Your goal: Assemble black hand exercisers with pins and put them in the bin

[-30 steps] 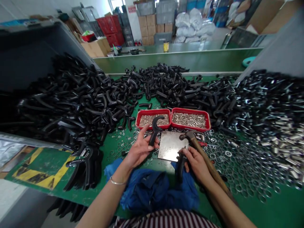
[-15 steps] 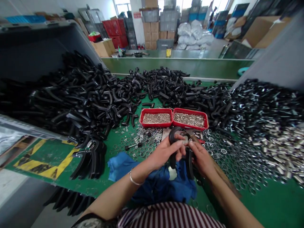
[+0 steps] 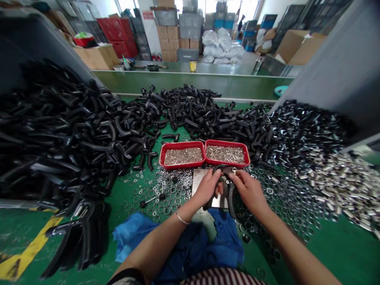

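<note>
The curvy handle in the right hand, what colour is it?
The curvy handle is black; the head view shows it best.

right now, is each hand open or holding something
Left hand: closed, holding black handle parts.
Right hand: closed on the same black handle parts, near the spring.

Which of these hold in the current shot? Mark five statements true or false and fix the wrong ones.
1. The left hand and right hand both hold black parts. True.
2. The red trays stand far apart. False: they stand side by side.
3. The blue cloth lies nearer the person than the metal plate. True.
4. The bracelet is on the right arm. False: it is on the left arm.
5. The yellow container stands beyond the red trays. True.
</note>
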`<action>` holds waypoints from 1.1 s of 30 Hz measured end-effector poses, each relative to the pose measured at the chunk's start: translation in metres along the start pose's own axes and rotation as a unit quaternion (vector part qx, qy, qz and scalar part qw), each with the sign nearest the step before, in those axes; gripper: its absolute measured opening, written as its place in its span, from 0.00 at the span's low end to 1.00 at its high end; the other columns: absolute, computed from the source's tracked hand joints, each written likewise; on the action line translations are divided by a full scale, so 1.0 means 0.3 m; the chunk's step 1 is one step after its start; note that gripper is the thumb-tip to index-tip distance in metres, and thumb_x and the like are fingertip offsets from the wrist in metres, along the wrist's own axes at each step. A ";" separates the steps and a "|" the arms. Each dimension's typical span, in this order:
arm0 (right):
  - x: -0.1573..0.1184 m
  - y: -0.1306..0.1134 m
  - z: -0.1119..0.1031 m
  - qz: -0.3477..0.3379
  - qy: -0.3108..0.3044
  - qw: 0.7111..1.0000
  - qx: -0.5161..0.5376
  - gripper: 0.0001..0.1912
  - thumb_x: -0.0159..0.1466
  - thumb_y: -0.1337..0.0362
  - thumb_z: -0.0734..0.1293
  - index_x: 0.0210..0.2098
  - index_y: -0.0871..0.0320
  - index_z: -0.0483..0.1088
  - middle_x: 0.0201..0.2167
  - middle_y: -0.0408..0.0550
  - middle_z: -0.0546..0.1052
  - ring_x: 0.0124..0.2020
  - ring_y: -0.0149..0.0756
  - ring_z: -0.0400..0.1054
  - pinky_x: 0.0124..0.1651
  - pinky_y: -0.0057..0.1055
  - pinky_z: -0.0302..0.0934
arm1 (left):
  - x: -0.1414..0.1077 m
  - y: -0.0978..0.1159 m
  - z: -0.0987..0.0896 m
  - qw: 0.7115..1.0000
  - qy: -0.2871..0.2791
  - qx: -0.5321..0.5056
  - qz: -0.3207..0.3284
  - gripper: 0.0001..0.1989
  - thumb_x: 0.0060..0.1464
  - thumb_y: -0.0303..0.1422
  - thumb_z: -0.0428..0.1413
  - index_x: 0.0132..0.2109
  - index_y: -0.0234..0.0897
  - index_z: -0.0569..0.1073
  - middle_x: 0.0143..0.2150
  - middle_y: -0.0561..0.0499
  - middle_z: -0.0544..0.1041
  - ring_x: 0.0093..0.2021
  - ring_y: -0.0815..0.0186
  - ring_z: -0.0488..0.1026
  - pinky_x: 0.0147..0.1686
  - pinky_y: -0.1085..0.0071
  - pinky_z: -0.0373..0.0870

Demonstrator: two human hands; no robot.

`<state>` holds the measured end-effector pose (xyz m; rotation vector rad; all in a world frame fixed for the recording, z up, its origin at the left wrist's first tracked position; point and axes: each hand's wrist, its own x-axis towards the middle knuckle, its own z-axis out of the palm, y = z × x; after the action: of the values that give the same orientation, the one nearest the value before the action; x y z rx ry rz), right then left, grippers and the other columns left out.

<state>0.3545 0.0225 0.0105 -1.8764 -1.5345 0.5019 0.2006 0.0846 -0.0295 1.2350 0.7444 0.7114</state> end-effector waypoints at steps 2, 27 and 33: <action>0.013 -0.009 0.006 -0.003 -0.016 1.000 -0.017 0.19 0.69 0.46 0.58 0.33 0.54 0.66 0.26 0.43 0.72 0.26 0.35 0.65 0.32 0.30 0.54 | -0.008 -0.012 -0.006 1.000 -0.004 -0.005 -0.011 0.24 0.64 0.54 0.42 0.47 0.37 0.66 0.18 0.58 0.68 0.15 0.71 0.63 0.16 0.77 0.58; -0.043 -0.076 -0.015 -0.008 -0.214 0.965 0.152 0.16 0.71 0.50 0.56 0.42 0.55 0.67 0.31 0.43 0.71 0.30 0.34 0.66 0.32 0.29 0.61 | -0.144 0.118 -0.058 0.847 -0.038 0.527 0.052 0.32 0.65 0.54 0.39 0.58 0.30 0.63 0.37 0.39 0.79 0.35 0.51 0.79 0.32 0.62 0.70; -0.148 -0.132 -0.007 -0.006 -0.260 0.950 0.171 0.14 0.72 0.53 0.56 0.40 0.55 0.66 0.34 0.45 0.73 0.31 0.33 0.67 0.35 0.30 0.63 | -0.281 0.163 -0.067 0.783 -0.114 0.603 0.095 0.37 0.63 0.59 0.36 0.52 0.27 0.67 0.33 0.40 0.79 0.31 0.57 0.78 0.28 0.67 0.68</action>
<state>0.3169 -0.0170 0.0345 -1.5307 -1.6441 1.2491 0.1322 0.0365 0.0243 2.5483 0.8909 0.1429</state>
